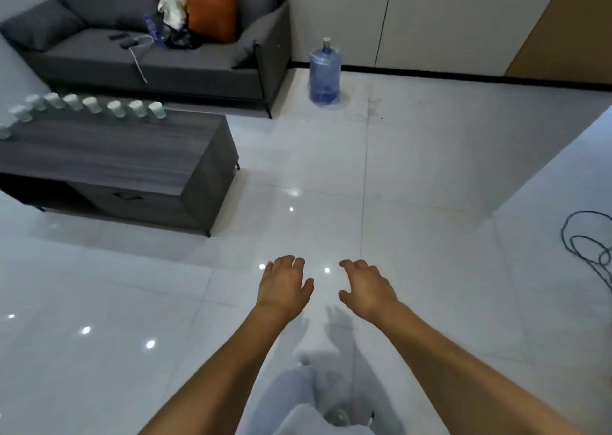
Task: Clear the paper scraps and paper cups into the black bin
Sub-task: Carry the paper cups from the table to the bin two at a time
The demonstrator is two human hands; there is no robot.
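Both hands, left (284, 284) and right (368, 289), hover empty with fingers spread; no writing legible.

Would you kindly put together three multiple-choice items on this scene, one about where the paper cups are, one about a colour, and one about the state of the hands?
1. Where do the paper cups stand?
A. On the sofa
B. In a row along the far edge of the coffee table
C. On the floor beside the water jug

2. What colour is the cushion on the sofa?
A. Orange
B. Green
C. Yellow

3. What are the left hand and right hand doing?
A. Each grips a cup
B. Together they carry a bin
C. Both are open and empty, held over the floor

Answers: 1 B, the cups line the table's back edge; 2 A, the cushion is plainly orange against the grey sofa; 3 C, the fingers are spread and nothing is in either hand.
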